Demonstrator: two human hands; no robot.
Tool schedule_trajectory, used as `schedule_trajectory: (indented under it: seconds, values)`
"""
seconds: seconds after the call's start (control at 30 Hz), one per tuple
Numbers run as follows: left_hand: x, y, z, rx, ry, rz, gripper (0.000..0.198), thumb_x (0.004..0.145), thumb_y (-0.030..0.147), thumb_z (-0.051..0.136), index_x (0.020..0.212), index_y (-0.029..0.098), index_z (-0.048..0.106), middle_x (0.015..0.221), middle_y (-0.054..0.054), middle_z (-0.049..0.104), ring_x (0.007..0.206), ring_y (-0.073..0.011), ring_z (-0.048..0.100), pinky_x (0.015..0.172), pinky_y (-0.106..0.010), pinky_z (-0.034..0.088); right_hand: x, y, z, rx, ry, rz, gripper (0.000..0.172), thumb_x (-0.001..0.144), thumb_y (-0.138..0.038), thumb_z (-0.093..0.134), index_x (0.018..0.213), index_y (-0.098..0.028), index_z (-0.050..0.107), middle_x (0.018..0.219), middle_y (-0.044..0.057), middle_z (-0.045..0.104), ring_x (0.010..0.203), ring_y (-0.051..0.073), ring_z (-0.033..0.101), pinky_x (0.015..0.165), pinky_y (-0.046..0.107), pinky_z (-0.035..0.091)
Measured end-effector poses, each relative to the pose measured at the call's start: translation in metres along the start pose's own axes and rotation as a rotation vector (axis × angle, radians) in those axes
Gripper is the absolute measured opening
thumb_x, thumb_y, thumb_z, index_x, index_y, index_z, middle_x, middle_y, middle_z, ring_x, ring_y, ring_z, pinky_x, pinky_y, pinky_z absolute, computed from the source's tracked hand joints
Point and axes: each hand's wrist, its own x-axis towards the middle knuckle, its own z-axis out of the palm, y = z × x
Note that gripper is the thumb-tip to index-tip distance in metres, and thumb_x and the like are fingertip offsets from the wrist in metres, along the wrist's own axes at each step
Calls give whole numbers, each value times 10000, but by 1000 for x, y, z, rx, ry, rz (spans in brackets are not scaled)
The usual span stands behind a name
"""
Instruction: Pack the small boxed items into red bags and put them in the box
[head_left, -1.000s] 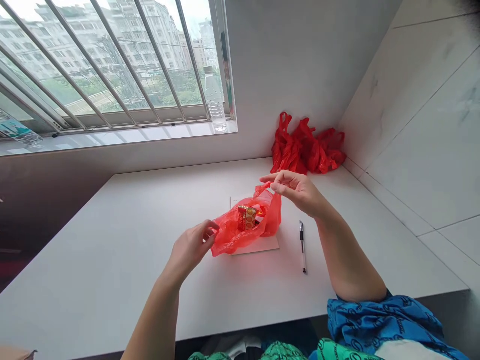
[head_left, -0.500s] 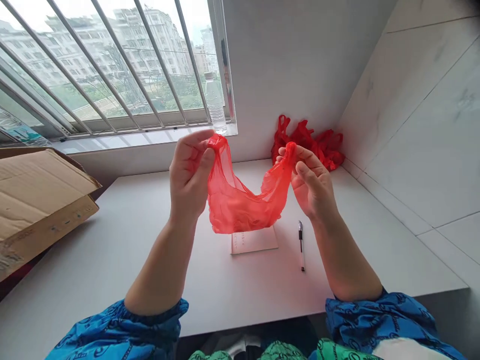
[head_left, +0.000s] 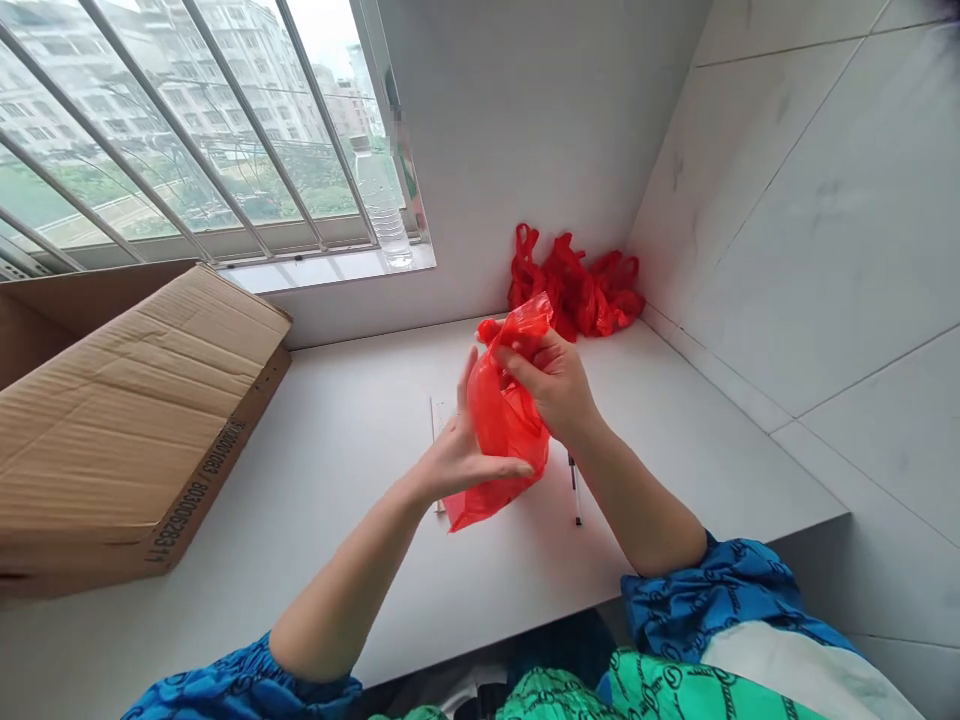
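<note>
A thin red plastic bag [head_left: 499, 430] hangs above the white table. My right hand [head_left: 551, 375] grips its gathered top between thumb and fingers. My left hand [head_left: 469, 445] is open around the bag's lower left side, thumb stretched across the front and fingers pointing up. Part of the bag hides behind my left thumb. Below it on the table, a pale notebook [head_left: 439, 410] is mostly covered by the bag and my left hand. A black-capped pen [head_left: 575, 495] lies to the right, partly hidden by my right forearm.
Several red plastic bags [head_left: 570, 290] are heaped against the wall at the back of the table [head_left: 360, 400]. An open cardboard box [head_left: 150, 400] stands on the left. A clear water bottle [head_left: 384, 210] rests on the sill by the barred window.
The bag was stretched between both hands by its handles; now my right hand alone holds its top. My left hand let go and moved lower along the bag. The view turned left, showing more box.
</note>
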Motion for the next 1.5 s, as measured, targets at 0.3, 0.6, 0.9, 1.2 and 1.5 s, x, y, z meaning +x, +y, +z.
schedule_trajectory:
  seconds: [0.3,0.6,0.9,1.2,1.5]
  values:
    - [4,-23,-45,-320,186,-235,345,900,512,604,1058,218,691,913,-61,649,734,-171,611,603,-276,509,-25,3,-60,-560,48,-4,326,920,-546,559,1004,-246,652,1049,34,680,951,189,640,850,346,507]
    - [12,-82,-128,-248,705,-64,281,910,491,632,879,213,665,837,11,635,792,-146,574,703,-307,479,-103,97,-76,-1528,26,594,175,952,-347,487,844,-218,533,919,60,665,749,197,620,543,287,337]
    - [-12,-92,-166,-165,785,-68,272,945,442,592,901,189,684,881,1,630,773,-115,549,700,-254,481,-86,117,-57,-1357,37,358,276,1012,-350,315,1033,-208,551,1052,88,657,720,190,616,588,303,399]
    - [-15,-85,-168,-155,765,-14,263,978,408,556,907,184,675,912,-22,655,798,-127,587,696,-264,498,-96,122,-45,-1645,-22,375,375,1033,-432,358,1184,-280,666,919,35,668,599,136,558,493,266,281]
    - [-15,-77,-166,-184,754,-31,263,951,420,601,877,181,681,862,-23,639,768,-138,597,690,-289,507,-117,85,-55,-1508,-61,564,424,954,-220,359,1370,-160,415,871,82,693,716,234,648,604,327,436]
